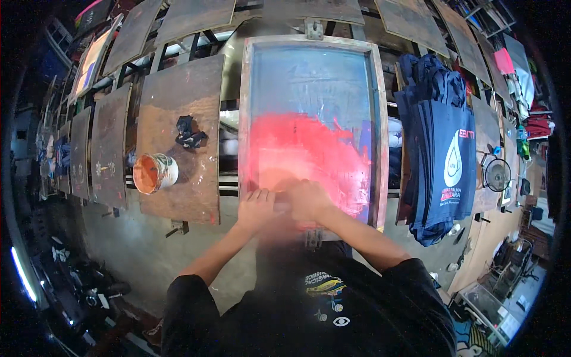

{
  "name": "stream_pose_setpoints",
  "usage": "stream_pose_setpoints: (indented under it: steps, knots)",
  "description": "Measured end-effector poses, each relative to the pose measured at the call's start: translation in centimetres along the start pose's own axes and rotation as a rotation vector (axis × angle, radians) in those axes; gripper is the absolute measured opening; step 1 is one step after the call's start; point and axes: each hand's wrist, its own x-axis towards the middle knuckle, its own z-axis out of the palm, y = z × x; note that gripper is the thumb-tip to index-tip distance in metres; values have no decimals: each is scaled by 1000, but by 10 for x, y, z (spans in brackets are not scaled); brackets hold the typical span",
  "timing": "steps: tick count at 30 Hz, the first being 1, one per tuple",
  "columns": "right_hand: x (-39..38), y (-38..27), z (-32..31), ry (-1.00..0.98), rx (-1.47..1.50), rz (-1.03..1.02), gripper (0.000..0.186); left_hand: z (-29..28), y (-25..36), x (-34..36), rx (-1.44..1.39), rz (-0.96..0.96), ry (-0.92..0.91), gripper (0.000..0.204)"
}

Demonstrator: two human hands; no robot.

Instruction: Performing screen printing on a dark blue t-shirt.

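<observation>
A wooden-framed printing screen (245, 89) lies in front of me, its blue mesh (309, 71) showing at the far end. Bright red-pink ink (339, 157) is smeared over the middle and near part. At the near end of the mesh, my left hand (257, 205) is closed, fingers curled over a brownish bar that looks like a squeegee (286, 202). My right hand (306, 201) is closed on the same bar, just to the right. A blurred patch and the hands hide most of it, its blade included.
On a stained board to the left stand an ink-smeared white bucket (169, 169) and a crumpled black rag (190, 133). Dark blue printed bags (425, 160) are stacked on the right. Further boards (110, 146) line both sides, and a metal hinge clamp (314, 28) meets the frame's far edge.
</observation>
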Motion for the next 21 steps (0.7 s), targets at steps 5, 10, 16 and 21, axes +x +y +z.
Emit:
stream_pose_setpoints:
  steps: [5, 10, 16, 21]
  knots:
    - [-9, -3, 14, 211, 166, -20, 47, 3, 7, -10, 3, -25, 13, 50]
    - [-15, -3, 23, 157, 50, -66, 45, 0, 17, -18, -5, -56, 5, 49]
    - [-15, -5, 34, 129, 37, -40, 42, 7, 20, -28, 11, -26, 29, 50]
    - [-21, -6, 46, 151, 25, 4, 47, 13, 24, -36, -1, -65, -42, 49]
